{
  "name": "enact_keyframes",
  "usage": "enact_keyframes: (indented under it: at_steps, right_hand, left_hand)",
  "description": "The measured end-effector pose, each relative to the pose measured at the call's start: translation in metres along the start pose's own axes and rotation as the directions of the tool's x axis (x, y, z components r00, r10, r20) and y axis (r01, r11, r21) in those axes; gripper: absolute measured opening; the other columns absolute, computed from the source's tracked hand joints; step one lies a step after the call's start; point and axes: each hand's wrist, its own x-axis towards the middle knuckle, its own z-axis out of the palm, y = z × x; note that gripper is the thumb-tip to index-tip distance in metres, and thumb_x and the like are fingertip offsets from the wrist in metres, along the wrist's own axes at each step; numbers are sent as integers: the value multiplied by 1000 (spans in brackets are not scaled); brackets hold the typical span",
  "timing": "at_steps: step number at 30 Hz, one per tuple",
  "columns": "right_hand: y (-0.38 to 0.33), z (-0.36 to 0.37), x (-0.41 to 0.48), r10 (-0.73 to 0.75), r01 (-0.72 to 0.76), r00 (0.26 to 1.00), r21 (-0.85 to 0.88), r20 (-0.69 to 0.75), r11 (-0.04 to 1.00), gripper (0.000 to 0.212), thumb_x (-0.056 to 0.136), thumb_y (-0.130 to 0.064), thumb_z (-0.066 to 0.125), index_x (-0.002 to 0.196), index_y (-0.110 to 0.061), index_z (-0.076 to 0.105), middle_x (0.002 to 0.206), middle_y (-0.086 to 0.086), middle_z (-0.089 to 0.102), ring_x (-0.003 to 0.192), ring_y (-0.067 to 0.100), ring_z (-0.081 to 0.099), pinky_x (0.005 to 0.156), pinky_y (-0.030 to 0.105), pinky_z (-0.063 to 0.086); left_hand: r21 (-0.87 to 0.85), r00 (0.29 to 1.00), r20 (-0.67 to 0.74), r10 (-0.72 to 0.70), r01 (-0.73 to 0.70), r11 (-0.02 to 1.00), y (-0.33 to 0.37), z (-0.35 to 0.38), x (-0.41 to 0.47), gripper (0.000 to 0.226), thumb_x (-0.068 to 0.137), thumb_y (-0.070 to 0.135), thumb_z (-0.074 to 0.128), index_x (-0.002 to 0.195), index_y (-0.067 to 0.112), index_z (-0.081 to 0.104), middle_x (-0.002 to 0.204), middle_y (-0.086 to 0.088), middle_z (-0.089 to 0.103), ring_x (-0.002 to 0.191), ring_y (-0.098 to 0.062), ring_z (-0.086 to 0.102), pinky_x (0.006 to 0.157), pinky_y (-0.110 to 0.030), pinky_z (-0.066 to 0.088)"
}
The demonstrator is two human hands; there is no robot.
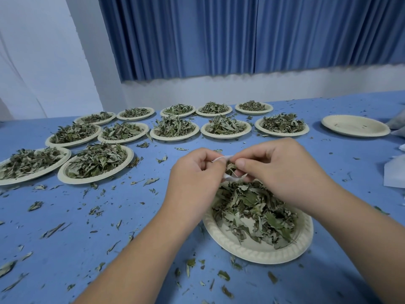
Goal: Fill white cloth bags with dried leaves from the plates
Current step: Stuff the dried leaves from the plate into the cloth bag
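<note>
A small white cloth bag [228,177] is held open above the near paper plate [258,249], which carries a heap of dried leaves [254,207]. My left hand [197,174] pinches the bag's rim on the left side. My right hand [282,170] pinches the rim on the right, and a few leaves show in the bag's mouth between the fingers. Most of the bag is hidden behind both hands.
Several paper plates heaped with dried leaves [96,163] stand in rows across the blue table [87,227] at left and back. An empty plate [355,126] lies at the far right. White cloth [394,174] lies at the right edge. Leaf crumbs litter the table.
</note>
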Motion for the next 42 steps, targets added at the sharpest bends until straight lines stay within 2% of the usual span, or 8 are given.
enact_keyframes:
  at_steps: [4, 7, 16, 21, 25, 28, 38, 42]
  right_hand:
    - [-3, -2, -4, -14, 13, 998, 17, 64, 1000, 14, 80, -39, 68, 80, -28, 77, 72, -13, 73, 69, 4, 69, 66, 21, 53]
    - [-2, 2, -4, -33, 33, 999, -9, 19, 999, 10, 75, -24, 78, 83, -30, 75, 73, -17, 72, 70, -6, 66, 65, 8, 49]
    - [0, 13, -4, -196, 161, 973, -246, -124, 956, 19, 72, -16, 77, 69, -35, 73, 68, -14, 64, 69, -3, 55, 62, 6, 39]
    - [7, 11, 4, -91, 69, 974, -110, -208, 992, 24, 62, -28, 82, 68, -28, 59, 66, -27, 55, 58, -2, 45, 53, 12, 35]
    - [9, -4, 9, 96, -95, 995, 94, -9, 991, 33, 61, -26, 84, 87, -24, 64, 78, -13, 62, 54, -5, 50, 54, 13, 37]
    - [6, -8, 15, 164, -202, 960, 157, 226, 967, 25, 63, -13, 77, 87, -15, 70, 65, -7, 65, 53, 3, 55, 54, 20, 40]
    - [-9, 15, 43, 29, -5, 998, -352, 63, 936, 12, 66, -11, 66, 63, -19, 58, 42, -10, 56, 43, 1, 49, 41, 16, 36]
    - [-5, 7, 36, 16, 1, 992, -138, 122, 990, 8, 74, -24, 69, 69, -21, 63, 51, -10, 60, 45, 2, 52, 43, 19, 40]
  left_hand:
    - [-5, 1000, -9, -8, 8, 1000, 0, 0, 0, 14, 90, 19, 63, 77, 20, 69, 55, 8, 60, 34, 1, 40, 37, -10, 29]
    - [-5, 1000, -8, -9, 9, 1000, 1, 0, -1, 15, 91, 19, 63, 77, 21, 69, 54, 10, 59, 34, 1, 39, 37, -10, 29]
    - [-80, 999, 46, 14, -11, 997, 5, 2, -3, 17, 92, 10, 60, 77, 14, 67, 44, 14, 53, 33, 3, 42, 37, -7, 30]
    - [-129, 997, 81, 14, -4, 992, 8, 1, -5, 16, 91, 13, 63, 75, 14, 67, 45, 14, 50, 33, 1, 37, 38, -9, 29]
    - [-136, 992, 110, 58, -43, 990, 10, 2, -8, 17, 90, 14, 65, 74, 18, 69, 45, 15, 50, 34, 0, 38, 39, -9, 28]
    - [-144, 985, 144, 95, -74, 987, 11, 2, -11, 21, 90, 14, 65, 71, 22, 70, 46, 15, 53, 35, 2, 43, 39, -6, 29]
    - [-193, 988, 108, 107, -84, 978, 11, -3, -6, 18, 91, 11, 63, 75, 15, 70, 50, 11, 50, 36, -1, 35, 40, -10, 31]
    - [-195, 992, 50, 117, -105, 975, 11, -6, -3, 15, 91, 12, 63, 77, 12, 71, 50, 10, 55, 35, 1, 42, 40, -7, 33]
